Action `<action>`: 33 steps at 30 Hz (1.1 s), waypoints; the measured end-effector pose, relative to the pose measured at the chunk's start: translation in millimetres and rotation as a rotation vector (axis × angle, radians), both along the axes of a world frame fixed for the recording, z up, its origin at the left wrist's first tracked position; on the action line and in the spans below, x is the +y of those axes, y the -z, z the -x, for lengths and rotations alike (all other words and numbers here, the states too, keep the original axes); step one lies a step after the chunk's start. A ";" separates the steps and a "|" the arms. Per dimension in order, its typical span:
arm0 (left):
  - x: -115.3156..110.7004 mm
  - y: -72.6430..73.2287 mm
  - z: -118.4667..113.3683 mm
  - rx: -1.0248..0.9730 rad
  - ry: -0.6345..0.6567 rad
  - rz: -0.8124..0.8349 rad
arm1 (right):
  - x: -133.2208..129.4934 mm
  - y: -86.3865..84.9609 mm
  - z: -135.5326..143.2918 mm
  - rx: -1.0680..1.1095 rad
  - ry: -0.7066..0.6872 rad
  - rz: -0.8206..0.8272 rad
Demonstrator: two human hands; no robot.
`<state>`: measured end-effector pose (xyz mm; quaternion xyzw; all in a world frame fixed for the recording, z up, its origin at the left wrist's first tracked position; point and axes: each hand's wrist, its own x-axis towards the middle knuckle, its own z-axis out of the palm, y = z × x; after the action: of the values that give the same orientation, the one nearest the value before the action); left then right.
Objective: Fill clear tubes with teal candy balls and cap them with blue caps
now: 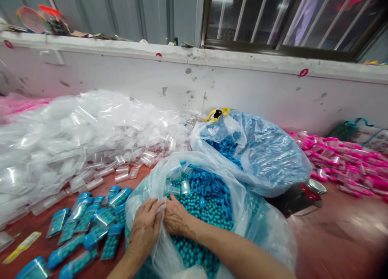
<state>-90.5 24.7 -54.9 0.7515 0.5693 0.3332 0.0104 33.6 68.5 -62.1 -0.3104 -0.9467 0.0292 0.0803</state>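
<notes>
A clear plastic bag (239,178) stands open at the centre, holding teal beads (209,208), blue caps (209,184) and a few clear containers (185,187). My left hand (147,220) lies over the bag's left rim, its fingers bent against the plastic. Just inside that rim, my right hand (176,216) is over the beads with its fingers curled down; whatever they hold is hidden. Left of the bag lie several bead-filled containers with blue caps (110,240).
A large heap of clear containers (91,137) covers the left. Behind the bag sits another bag of blue caps (269,149). Pink pieces (345,162) are piled at the right, near a dark tin with a silver lid (316,186). A yellow cutter (22,246) lies front left.
</notes>
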 end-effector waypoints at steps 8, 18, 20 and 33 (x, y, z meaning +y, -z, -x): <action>-1.5 -2.6 -3.2 0.138 -0.035 0.055 | -18.0 -38.9 -72.4 -0.124 0.129 -0.032; -1.1 0.2 -6.0 0.186 -0.069 0.159 | 17.1 -45.8 -73.5 -0.103 0.472 -0.053; -2.0 0.4 -5.2 0.224 -0.068 0.140 | 25.7 -41.7 -70.6 -0.076 0.487 -0.039; -14.6 -17.6 -63.3 0.286 0.290 0.262 | -30.0 -41.5 -91.0 0.618 0.503 0.936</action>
<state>-27.3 10.0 -37.3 0.8571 0.4896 0.1419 0.0749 124.6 38.5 -20.6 -0.5038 -0.6640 0.5107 0.2107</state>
